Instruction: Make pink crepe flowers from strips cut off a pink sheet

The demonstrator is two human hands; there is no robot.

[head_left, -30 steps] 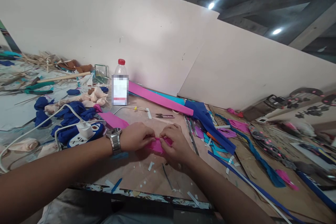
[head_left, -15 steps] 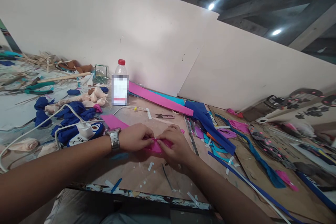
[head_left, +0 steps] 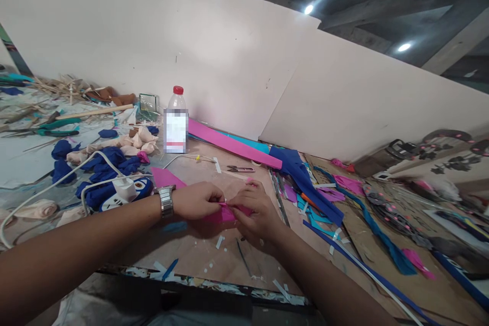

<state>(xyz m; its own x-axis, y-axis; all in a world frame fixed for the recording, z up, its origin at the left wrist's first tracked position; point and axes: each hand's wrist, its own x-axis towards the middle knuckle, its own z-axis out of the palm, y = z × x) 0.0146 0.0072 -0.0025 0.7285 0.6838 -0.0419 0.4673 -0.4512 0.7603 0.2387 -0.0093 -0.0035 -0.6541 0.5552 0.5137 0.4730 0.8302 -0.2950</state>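
Observation:
A bright pink strip (head_left: 218,217), thin like paper or cloth, lies between my hands above the brown work surface (head_left: 191,254). My left hand (head_left: 199,199) pinches it with thumb and index finger; a watch is on that wrist. From the other side, my right hand (head_left: 256,209) holds the strip, thumb and fingertips pressed close to the left ones. Part of the pink piece is covered by the hands. Another pink portion (head_left: 168,177) shows behind my left wrist; I cannot tell whether it is joined to the held part.
Behind the hands lie small thread snips (head_left: 240,168) and a long pink strip (head_left: 237,146). A red-capped bottle (head_left: 176,130) stands near the wall. At left are a power strip (head_left: 143,188) with white cables and blue cloth bundles (head_left: 109,158). Blue strips (head_left: 309,188) lie right.
My right fingers have shifted slightly and lifted a little on the pink strip, and more of its pink shows beneath them. The left hand keeps its pinch.

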